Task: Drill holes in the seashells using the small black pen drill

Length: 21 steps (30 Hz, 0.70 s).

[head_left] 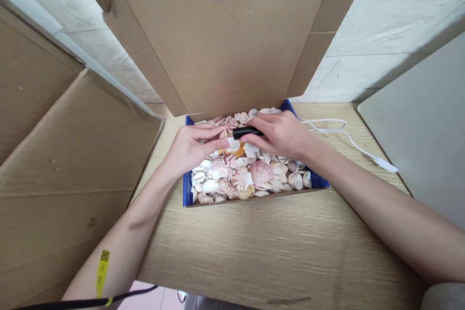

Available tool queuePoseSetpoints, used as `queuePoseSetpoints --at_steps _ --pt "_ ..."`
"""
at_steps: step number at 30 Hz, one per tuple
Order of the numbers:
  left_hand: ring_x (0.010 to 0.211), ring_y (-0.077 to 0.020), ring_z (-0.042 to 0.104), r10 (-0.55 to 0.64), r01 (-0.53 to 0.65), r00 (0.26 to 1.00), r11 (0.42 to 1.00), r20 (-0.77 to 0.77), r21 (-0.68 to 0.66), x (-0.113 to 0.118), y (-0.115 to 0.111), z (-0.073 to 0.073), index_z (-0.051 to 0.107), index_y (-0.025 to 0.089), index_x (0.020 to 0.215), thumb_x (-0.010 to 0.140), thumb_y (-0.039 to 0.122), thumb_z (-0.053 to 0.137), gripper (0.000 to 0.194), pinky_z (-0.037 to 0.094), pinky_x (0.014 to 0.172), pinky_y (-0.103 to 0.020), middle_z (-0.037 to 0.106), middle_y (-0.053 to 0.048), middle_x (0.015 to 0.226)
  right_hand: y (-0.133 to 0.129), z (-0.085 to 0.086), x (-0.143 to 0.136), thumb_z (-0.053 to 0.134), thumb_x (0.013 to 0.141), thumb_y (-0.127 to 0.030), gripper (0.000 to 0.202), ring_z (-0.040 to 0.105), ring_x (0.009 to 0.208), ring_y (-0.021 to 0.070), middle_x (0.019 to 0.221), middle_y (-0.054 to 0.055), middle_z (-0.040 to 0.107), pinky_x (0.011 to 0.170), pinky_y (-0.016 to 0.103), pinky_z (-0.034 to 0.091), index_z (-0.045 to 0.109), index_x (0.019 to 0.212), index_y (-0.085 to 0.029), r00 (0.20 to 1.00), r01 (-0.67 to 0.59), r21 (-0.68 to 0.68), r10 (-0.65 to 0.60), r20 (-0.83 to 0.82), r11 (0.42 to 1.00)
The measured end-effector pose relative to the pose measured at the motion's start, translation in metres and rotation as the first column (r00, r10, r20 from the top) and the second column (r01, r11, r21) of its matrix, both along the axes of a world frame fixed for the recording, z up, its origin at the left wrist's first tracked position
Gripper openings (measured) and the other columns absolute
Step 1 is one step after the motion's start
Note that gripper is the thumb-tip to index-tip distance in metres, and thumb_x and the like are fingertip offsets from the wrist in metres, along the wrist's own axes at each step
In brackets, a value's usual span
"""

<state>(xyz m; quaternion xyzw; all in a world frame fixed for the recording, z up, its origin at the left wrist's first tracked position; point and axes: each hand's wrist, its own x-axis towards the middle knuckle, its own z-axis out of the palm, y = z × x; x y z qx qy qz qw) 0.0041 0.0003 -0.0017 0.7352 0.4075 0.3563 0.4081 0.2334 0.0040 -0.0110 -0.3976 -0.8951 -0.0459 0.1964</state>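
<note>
My left hand (196, 143) pinches a small brown-speckled seashell (224, 134) between thumb and fingertips. My right hand (281, 133) is closed around a black cylindrical pen-like tool (247, 131). Its narrow end points left at the speckled shell; I cannot tell whether they touch. Both hands are above a shallow cardboard box with blue side walls (188, 189), full of seashells. Pink scallop shells (261, 173), white clam-like shells (210, 187) and an orange-edged shell (238, 148) lie in the pile. My hands hide part of it.
The box's tall open lid (225, 34) stands up behind it. A large cardboard box (61, 179) is at the left. A white cable (356, 144) runs over the wooden table (254, 247) toward a pale panel (425, 121) at the right. A black cable (83, 302) crosses the lower left.
</note>
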Motion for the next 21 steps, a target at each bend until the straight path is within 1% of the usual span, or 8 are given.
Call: queuePoseSetpoints --at_steps 5,8,14,21 --pt "0.11 -0.0238 0.064 0.044 -0.043 0.999 0.999 0.031 -0.01 0.002 -0.0019 0.0021 0.073 0.025 0.103 0.072 0.03 0.078 0.032 0.047 0.102 -0.037 0.073 -0.006 0.11 -0.001 0.001 0.0009 0.031 0.093 -0.059 0.057 0.051 0.056 0.0126 0.073 0.007 0.066 0.053 0.027 0.026 0.064 0.09 -0.013 0.998 -0.037 -0.036 0.036 -0.048 0.999" --pt "0.113 -0.024 0.063 0.056 -0.056 0.998 0.998 0.025 -0.022 0.0016 -0.0025 0.0028 0.073 0.026 0.104 0.073 0.031 0.077 0.032 0.046 0.103 -0.037 0.072 -0.006 0.113 -0.0007 0.0006 0.0012 0.032 0.093 -0.056 0.054 0.051 0.057 0.0127 0.075 0.007 0.066 0.053 0.027 0.026 0.064 0.093 -0.012 0.999 -0.026 -0.035 0.024 -0.044 0.999" --pt "0.112 -0.0236 0.063 0.048 -0.047 0.998 0.998 0.037 -0.03 0.0002 -0.0021 0.0021 0.072 0.027 0.106 0.076 0.033 0.074 0.031 0.047 0.102 -0.037 0.07 -0.006 0.117 -0.0001 -0.001 0.0008 0.032 0.094 -0.055 0.053 0.053 0.058 0.0134 0.074 0.007 0.067 0.053 0.027 0.027 0.064 0.091 -0.013 0.999 -0.011 0.02 0.012 -0.047 1.0" --pt "0.113 -0.0233 0.063 0.022 -0.021 0.999 1.0 0.049 -0.022 -0.0001 -0.0008 0.0006 0.07 0.027 0.108 0.079 0.033 0.072 0.03 0.047 0.102 -0.037 0.069 -0.006 0.119 0.0001 -0.0006 0.0007 0.031 0.094 -0.055 0.053 0.052 0.056 0.0129 0.072 0.006 0.065 0.053 0.027 0.026 0.063 0.089 -0.013 0.999 -0.001 0.024 0.002 -0.045 1.0"
